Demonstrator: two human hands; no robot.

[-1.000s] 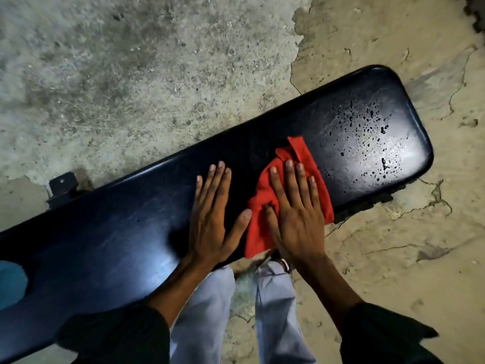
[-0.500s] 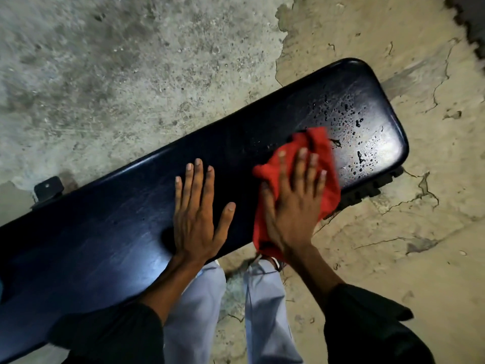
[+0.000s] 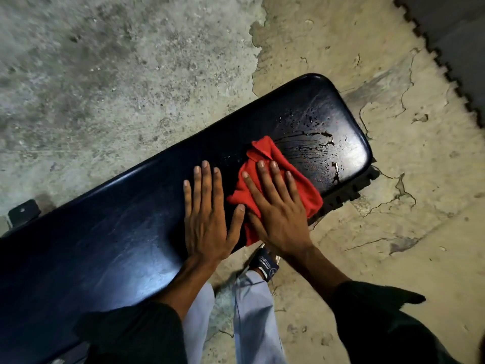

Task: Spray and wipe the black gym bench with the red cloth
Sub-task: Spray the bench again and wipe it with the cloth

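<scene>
Both hands lie flat, fingers straight: right hand [image 3: 278, 206] presses the crumpled red cloth [image 3: 265, 156] onto the glossy padded black bench [image 3: 118, 245], left hand [image 3: 207, 214] alongside. Droplets near the rounded end are now smeared into streaks.

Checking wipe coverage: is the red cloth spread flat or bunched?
Bunched: the red cloth shows raised folds and creases under the flat right hand.

You are wearing black sleeves [image 3: 136, 334] pushed back from your forearms, leaving your left hand [image 3: 207, 219] and right hand [image 3: 278, 214] bare, pale blue-grey trousers [image 3: 252, 319], and a dark shoe [image 3: 265, 262] showing white lettering and a round logo.
</scene>
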